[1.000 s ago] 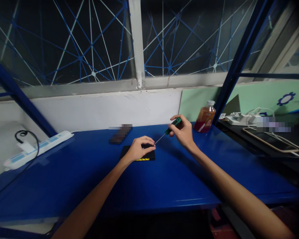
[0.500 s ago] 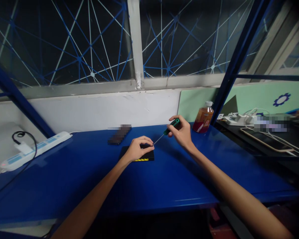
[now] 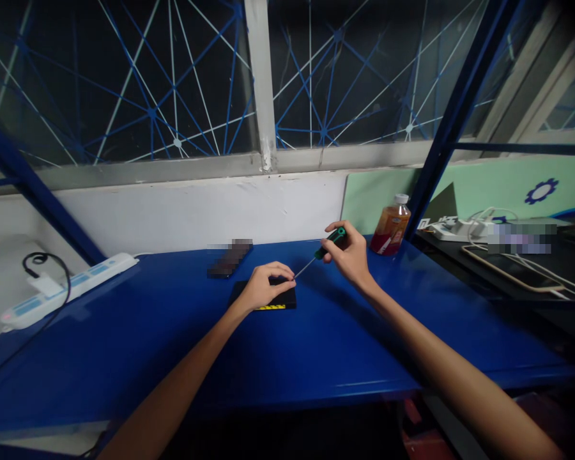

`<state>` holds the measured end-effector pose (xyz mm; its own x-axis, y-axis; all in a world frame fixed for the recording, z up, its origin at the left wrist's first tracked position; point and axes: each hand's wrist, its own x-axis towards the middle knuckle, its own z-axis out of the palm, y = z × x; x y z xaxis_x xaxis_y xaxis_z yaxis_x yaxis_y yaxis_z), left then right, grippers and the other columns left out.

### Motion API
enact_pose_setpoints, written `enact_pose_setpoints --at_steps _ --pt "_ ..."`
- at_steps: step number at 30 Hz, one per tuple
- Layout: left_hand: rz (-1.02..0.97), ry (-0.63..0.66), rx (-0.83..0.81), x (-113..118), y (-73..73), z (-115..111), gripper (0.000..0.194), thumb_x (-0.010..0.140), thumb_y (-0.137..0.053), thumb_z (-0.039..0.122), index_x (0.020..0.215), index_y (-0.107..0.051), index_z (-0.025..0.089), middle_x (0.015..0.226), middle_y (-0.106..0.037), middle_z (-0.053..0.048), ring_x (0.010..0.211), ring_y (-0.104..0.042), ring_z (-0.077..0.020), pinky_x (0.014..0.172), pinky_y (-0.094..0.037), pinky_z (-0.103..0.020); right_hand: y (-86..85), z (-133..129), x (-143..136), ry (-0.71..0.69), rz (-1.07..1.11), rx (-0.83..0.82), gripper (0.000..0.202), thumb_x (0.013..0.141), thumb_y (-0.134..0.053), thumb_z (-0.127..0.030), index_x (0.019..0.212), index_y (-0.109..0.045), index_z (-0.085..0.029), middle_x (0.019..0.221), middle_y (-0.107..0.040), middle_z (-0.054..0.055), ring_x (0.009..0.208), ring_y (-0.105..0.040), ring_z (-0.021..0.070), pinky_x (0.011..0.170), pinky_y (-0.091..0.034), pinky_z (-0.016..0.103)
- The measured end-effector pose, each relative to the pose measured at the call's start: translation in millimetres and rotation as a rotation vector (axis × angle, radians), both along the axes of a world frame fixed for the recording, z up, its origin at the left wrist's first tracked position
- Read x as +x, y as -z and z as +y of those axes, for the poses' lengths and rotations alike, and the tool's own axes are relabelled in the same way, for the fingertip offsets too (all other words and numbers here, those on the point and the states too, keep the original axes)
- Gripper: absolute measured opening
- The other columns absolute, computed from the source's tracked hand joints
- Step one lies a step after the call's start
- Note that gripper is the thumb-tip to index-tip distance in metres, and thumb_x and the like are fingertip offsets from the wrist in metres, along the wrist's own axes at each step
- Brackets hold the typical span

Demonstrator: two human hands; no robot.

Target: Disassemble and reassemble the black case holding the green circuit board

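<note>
A flat black box point(image 3: 290, 299) with a yellow-striped front edge, perhaps a network switch, lies on the blue table. Over it rests my left hand point(image 3: 263, 287), thumb and fingertips pinched together above its right side. Whatever is between those fingertips is too small to make out. My right hand point(image 3: 352, 255) is wrapped round the green handle of a screwdriver point(image 3: 334, 241). The screwdriver slants down to the left, its thin shaft reaching my left fingertips. Its very tip is hidden there.
Behind the box lies a dark phone-like object point(image 3: 230, 258), partly blurred. A drink bottle point(image 3: 391, 227) stands at the back right. At left is a white power strip point(image 3: 84, 281) with a black cable. Another phone point(image 3: 512, 271) and cables lie on the right-hand desk.
</note>
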<state>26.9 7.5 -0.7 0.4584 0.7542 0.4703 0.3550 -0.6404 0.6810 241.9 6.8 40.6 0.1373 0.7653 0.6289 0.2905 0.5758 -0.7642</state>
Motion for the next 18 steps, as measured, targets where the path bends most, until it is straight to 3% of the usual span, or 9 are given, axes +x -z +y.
enact_pose_setpoints --at_steps 18 --pt "0.020 0.019 0.004 -1.3 -4.1 -1.3 0.012 0.081 -0.066 0.029 0.079 -0.073 0.018 0.094 -0.070 -0.007 0.087 -0.065 -0.0197 0.085 -0.049 -0.035 -3.5 -4.4 -1.3 0.027 -0.059 0.001 0.020 0.074 -0.057 -0.024 0.093 -0.054 -0.022 0.047 -0.053 -0.007 0.041 -0.056 0.0128 0.046 -0.045 0.025"
